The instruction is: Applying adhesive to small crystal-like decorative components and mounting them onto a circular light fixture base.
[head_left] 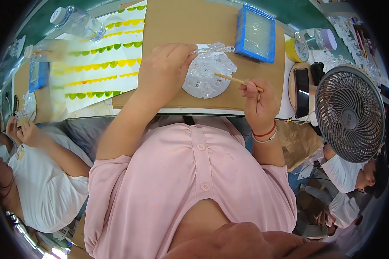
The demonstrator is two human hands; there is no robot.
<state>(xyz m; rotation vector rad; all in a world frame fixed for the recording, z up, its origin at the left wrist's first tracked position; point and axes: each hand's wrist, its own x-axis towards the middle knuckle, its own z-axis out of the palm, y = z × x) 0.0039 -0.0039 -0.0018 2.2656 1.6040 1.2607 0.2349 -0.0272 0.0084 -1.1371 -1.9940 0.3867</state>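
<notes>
In the head view, the left hand is lying palm-down on a sheet of brown cardboard that is covering the middle of the tabletop, its fingers curled narrowly and pinching one end of a string of clear crystal beads. The string is running rightward over the top rim of a round grey disc, which is sitting on the cardboard near the tabletop's front edge and is carrying a heap of clear beads. The right hand is closing around a thin wooden stick, whose tip is touching the bead heap on the disc. A blue-framed tray is resting at the cardboard's far right corner. A yellow tape roll and a dark phone are lying toward the tabletop's right edge, just beside a grey fan. A clear plastic bottle is lying at the far left corner, above paper printed with green and yellow scallops. Another person's hands are working at the left edge.
</notes>
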